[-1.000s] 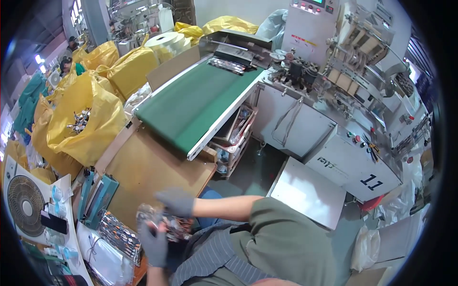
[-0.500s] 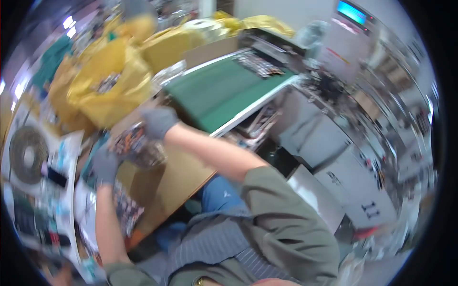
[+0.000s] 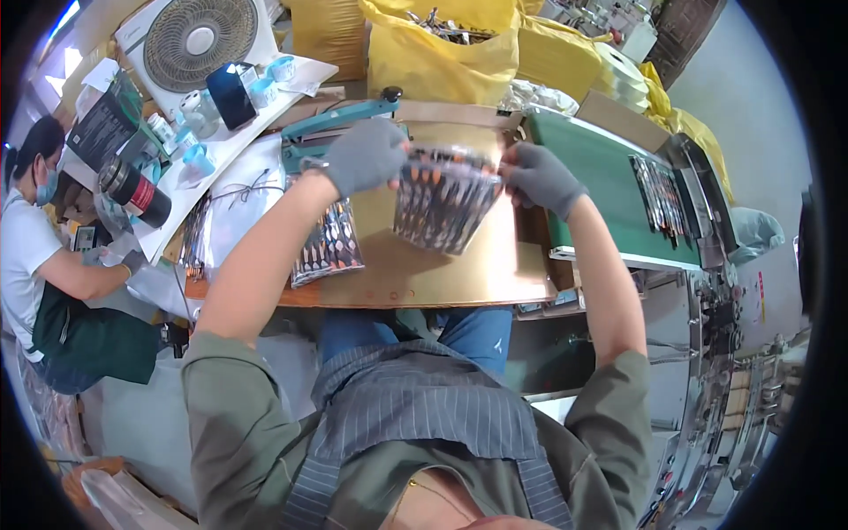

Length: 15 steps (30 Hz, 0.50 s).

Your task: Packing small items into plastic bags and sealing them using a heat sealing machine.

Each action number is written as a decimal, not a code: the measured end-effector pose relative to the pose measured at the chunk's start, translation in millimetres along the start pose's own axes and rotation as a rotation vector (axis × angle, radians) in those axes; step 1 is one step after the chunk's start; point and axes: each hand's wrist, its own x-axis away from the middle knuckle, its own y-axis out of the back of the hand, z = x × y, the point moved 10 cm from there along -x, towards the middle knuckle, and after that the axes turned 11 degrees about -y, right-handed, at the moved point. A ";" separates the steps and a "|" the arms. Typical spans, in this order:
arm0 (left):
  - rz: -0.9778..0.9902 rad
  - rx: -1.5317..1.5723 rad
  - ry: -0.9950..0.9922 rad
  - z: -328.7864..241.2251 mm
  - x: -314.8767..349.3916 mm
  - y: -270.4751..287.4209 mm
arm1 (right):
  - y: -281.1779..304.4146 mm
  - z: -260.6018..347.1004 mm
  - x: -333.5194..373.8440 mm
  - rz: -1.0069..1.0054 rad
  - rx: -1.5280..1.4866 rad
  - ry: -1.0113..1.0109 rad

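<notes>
1. The glossy dark plastic pouch patterned with orange and pale elongated shapes [image 3: 446, 203] is between your hands, over the tan, flat tabletop [image 3: 380, 287]; whether its lower edge touches down, you cannot tell from this view.
2. To handle it well, pull evenly on both upper corners so the film stays smooth, and support the weight if the lower part swings; thin film would probably crease under a hard pinch.
3. Its wider edge lies away from you and its narrower end points toward your lap, drifting slightly left. The printed shapes run mostly that way too. Foreshortening hides which side is longer, so its long axis is uncertain.
4. Your grey-gloved left hand [image 3: 367, 157] pinches the upper left corner; your grey-gloved right hand [image 3: 543, 179] pinches the upper right.
5. Under your left forearm lies a similar dark patterned pack [image 3: 329, 247]; give it room.
6. Right of the tabletop runs the flat green conveyor belt [image 3: 583, 185].
</notes>
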 end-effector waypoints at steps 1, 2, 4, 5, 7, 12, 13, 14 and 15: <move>0.108 -0.059 0.015 6.2 2.4 -10.2 | -2.3 4.1 5.3 0.008 0.002 0.001; 0.033 -0.030 -0.054 -0.4 1.7 -9.5 | 10.7 19.7 13.1 -0.114 0.088 0.125; -0.018 0.102 -0.014 -17.8 8.7 1.0 | 19.9 40.6 29.1 -0.228 0.174 0.249; -0.064 0.233 0.031 -26.3 16.7 10.0 | 29.0 73.5 58.1 -0.389 0.092 0.540; -0.084 0.316 0.042 -45.8 22.0 16.8 | 21.2 96.0 84.4 -0.545 0.005 0.816; -0.394 0.632 -0.052 -52.9 41.2 51.8 | -60.5 113.8 65.9 -0.505 0.383 0.979; -0.406 0.627 -0.039 -36.4 39.1 55.0 | -50.8 110.4 48.0 -0.344 0.135 0.769; -0.592 0.408 -0.194 -30.1 44.9 79.4 | -49.7 116.7 39.2 -0.287 0.032 0.753; -0.763 0.174 -0.342 -25.1 58.7 95.7 | -50.8 123.0 23.8 -0.225 -0.073 0.734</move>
